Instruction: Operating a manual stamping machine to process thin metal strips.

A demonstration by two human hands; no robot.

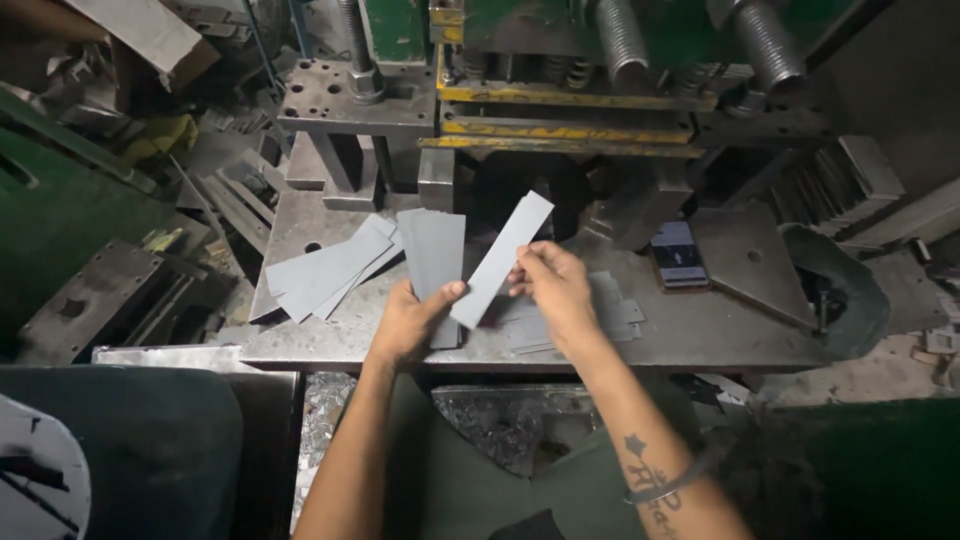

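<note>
Your right hand (556, 288) pinches one long grey metal strip (500, 258) by its edge with the fingertips, holding it tilted so its top end points toward the press (560, 90), while your left hand (408, 322) is closed around a stack of the same strips (434, 258), thumb across the front. Left of that stack, more loose strips (325, 272) lie fanned on the steel table (700, 340), and a phone (678, 255) rests on it to the right, just below the press
</note>
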